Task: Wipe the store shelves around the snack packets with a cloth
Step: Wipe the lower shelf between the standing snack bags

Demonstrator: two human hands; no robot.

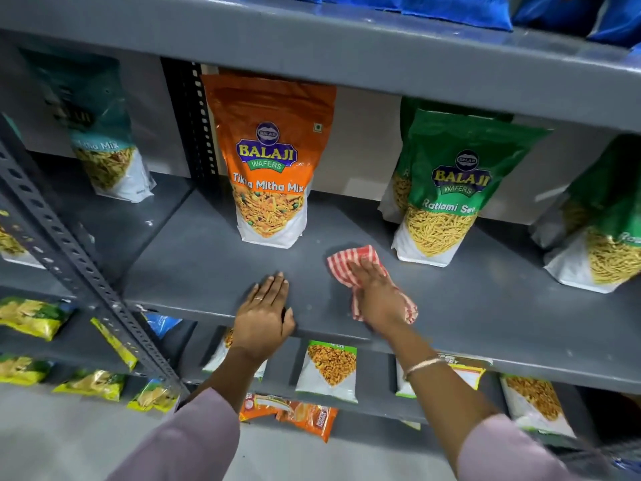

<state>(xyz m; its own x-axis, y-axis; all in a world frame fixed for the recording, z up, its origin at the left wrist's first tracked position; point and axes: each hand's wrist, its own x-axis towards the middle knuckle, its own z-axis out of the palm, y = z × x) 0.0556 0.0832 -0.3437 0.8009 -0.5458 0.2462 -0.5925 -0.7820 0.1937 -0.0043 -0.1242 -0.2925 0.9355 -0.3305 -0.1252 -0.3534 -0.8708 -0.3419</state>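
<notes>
A grey metal shelf point(194, 258) runs across the middle of the view. On it stands an orange snack packet point(270, 161) at the back centre and a green snack packet point(447, 189) to its right. Between them, near the front, my right hand point(376, 296) presses flat on a red-and-white checked cloth point(350, 260) that lies on the shelf. Part of the cloth is hidden under the palm. My left hand point(265, 314) rests flat on the shelf's front edge, fingers together, holding nothing.
A second green packet point(600, 230) stands at the far right, a teal packet point(104, 144) in the left bay. A perforated upright post point(69, 251) slants across the left. Lower shelves point(378, 404) carry several small packets; blue packets point(458, 8) sit above.
</notes>
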